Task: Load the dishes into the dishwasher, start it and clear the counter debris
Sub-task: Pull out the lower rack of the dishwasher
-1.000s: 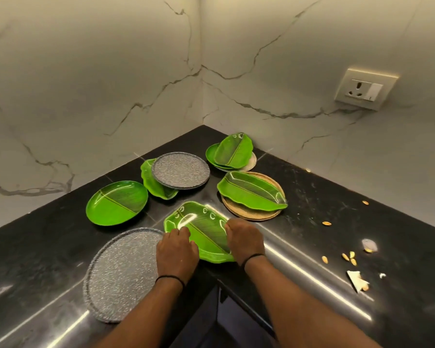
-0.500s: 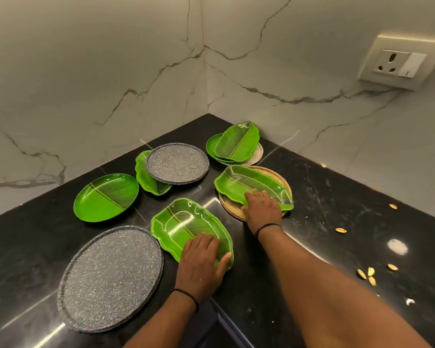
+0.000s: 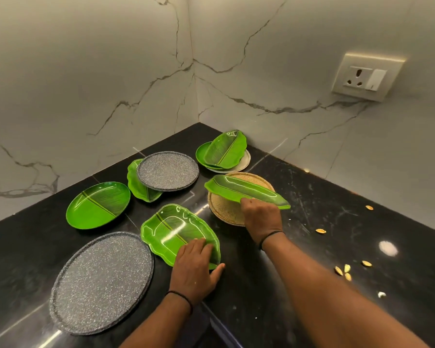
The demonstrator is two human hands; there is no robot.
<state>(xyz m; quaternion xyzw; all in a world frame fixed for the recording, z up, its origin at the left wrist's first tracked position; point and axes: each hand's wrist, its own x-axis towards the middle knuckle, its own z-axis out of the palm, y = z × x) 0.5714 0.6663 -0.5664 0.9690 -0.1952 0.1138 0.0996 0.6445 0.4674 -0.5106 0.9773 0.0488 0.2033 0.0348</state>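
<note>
A black stone counter [image 3: 312, 197] fills a corner of grey-veined marble walls [image 3: 85, 71]. From left: speckled grey plates and green leaf dishes; the left hand [image 3: 195, 268] lies with straight fingers on a wavy green leaf dish [image 3: 171, 229]; the right hand [image 3: 261, 214] grasps the edge of a long green leaf tray [image 3: 246, 190], tilted over a round woven mat [image 3: 224, 209]; scattered seed shells [image 3: 344, 271] lie below a wall socket [image 3: 367, 76].

The right hand [image 3: 261, 217] grips the near edge of the long green leaf dish [image 3: 246, 190], tilted above the woven tan plate [image 3: 224, 209]. The left hand [image 3: 195, 267] rests flat on the wavy green leaf plate [image 3: 171, 232]; its fingers [image 3: 199, 247] lie on the near rim. Seed husks [image 3: 343, 271] lie on the black counter [image 3: 274, 285], right of both hands.
</note>
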